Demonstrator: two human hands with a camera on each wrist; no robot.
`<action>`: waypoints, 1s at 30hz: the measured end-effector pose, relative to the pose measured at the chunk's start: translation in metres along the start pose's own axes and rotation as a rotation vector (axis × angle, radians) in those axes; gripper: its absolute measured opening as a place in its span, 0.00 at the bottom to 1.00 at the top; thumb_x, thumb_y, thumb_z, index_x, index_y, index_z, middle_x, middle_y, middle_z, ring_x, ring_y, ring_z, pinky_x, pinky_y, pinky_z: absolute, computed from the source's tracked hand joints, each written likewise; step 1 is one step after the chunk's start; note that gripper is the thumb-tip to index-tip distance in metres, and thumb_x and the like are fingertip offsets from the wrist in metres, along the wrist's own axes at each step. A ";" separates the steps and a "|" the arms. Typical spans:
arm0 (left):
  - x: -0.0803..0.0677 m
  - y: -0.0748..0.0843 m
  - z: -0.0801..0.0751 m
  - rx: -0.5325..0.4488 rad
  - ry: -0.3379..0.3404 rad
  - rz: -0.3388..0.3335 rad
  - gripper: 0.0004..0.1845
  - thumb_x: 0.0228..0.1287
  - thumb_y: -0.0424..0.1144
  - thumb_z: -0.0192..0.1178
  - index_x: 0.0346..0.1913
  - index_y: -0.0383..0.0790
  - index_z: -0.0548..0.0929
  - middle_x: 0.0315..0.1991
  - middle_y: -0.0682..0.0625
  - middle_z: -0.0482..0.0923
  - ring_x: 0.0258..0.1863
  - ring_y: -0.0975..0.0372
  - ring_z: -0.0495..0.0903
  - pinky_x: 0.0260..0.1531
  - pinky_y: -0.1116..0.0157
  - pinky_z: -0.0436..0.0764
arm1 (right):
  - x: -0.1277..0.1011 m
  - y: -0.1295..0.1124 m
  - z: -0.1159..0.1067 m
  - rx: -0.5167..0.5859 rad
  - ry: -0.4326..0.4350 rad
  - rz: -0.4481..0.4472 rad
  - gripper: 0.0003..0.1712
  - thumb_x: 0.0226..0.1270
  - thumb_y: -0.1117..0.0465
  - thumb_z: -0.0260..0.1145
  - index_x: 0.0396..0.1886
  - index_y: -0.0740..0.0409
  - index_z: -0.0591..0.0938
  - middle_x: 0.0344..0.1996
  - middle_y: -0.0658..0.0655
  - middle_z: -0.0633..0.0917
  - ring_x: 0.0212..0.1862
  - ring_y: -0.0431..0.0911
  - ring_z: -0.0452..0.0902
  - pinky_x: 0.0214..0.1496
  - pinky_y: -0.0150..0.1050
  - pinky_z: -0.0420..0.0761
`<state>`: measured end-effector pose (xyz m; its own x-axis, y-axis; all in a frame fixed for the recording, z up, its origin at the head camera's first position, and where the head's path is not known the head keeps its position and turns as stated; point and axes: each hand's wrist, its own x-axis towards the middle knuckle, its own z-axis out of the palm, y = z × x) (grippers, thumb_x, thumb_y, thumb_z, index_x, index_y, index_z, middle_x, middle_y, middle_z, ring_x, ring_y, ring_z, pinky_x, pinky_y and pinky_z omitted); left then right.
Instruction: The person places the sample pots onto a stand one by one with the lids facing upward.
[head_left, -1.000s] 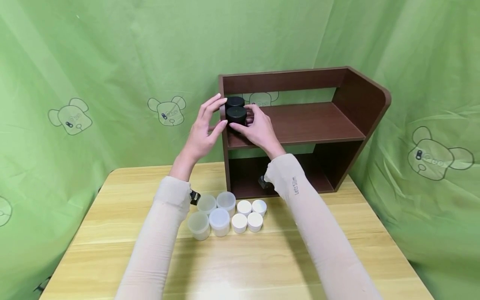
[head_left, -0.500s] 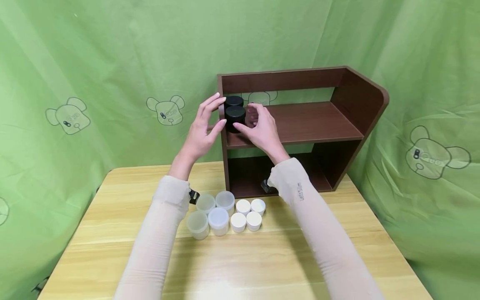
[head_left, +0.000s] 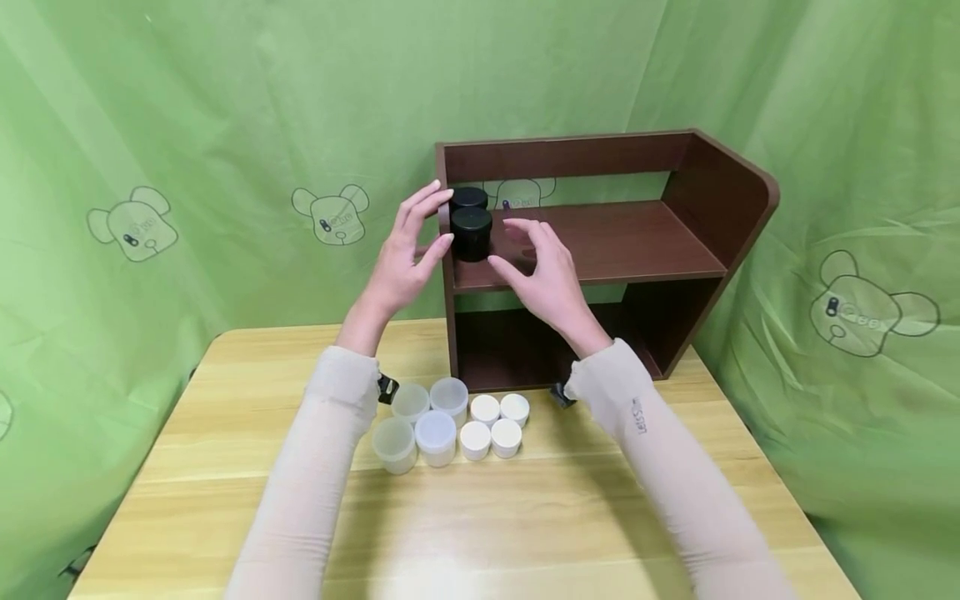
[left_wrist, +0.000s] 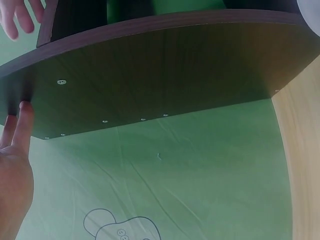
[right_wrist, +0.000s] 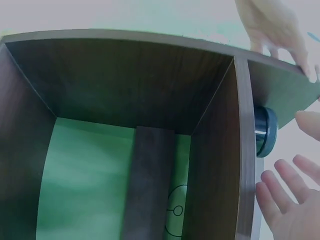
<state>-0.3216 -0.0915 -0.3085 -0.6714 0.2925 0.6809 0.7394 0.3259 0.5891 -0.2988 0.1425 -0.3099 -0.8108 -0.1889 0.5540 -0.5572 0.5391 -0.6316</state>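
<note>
Working outward from the near side, we find the table bearing four frosted tubs and, just to their right, four white pots, all upright before the rack. We judge these eight not yet shelved.

Above the lower bay, the right hand is spread, thumb and fingers apart and gripping nothing, just beside the front jar. The left hand, fingers extended, is at the left panel; we cannot tell whether its tips press there.

The front jar and rear jar, both black, stand on the deck at its left end; we judge this pair placed.

Clearances: left panel close, front lip near, open deck rightward to the right panel. Curtain hangs beyond.
</note>
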 end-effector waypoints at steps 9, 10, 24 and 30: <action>-0.002 0.024 -0.004 -0.033 -0.002 -0.011 0.27 0.79 0.34 0.55 0.76 0.42 0.66 0.82 0.45 0.54 0.76 0.52 0.66 0.58 0.49 0.87 | -0.035 -0.006 -0.006 -0.023 -0.031 -0.097 0.30 0.69 0.56 0.74 0.68 0.54 0.78 0.59 0.58 0.81 0.64 0.51 0.78 0.69 0.52 0.78; -0.002 0.024 -0.004 -0.035 -0.004 -0.013 0.27 0.78 0.34 0.55 0.76 0.42 0.66 0.82 0.45 0.54 0.76 0.51 0.66 0.59 0.49 0.87 | -0.039 -0.007 -0.006 -0.021 -0.034 -0.102 0.30 0.69 0.56 0.74 0.68 0.55 0.78 0.59 0.58 0.82 0.64 0.51 0.78 0.69 0.52 0.78; 0.003 -0.014 0.004 -0.030 -0.006 0.011 0.28 0.79 0.42 0.55 0.78 0.55 0.65 0.82 0.60 0.52 0.77 0.62 0.64 0.57 0.55 0.88 | -0.105 0.022 -0.013 -0.052 -0.174 -0.075 0.28 0.69 0.57 0.74 0.67 0.52 0.79 0.58 0.54 0.83 0.59 0.49 0.79 0.63 0.48 0.81; 0.002 -0.014 0.003 -0.025 0.004 0.019 0.27 0.80 0.42 0.54 0.78 0.54 0.66 0.82 0.60 0.53 0.77 0.63 0.63 0.57 0.53 0.88 | -0.135 0.057 -0.013 -0.058 -0.210 -0.006 0.28 0.68 0.60 0.74 0.66 0.52 0.80 0.56 0.53 0.84 0.59 0.47 0.79 0.62 0.45 0.83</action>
<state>-0.3332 -0.0928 -0.3165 -0.6572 0.2948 0.6936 0.7529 0.2978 0.5869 -0.2186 0.2093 -0.4131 -0.8303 -0.3558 0.4289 -0.5559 0.5827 -0.5928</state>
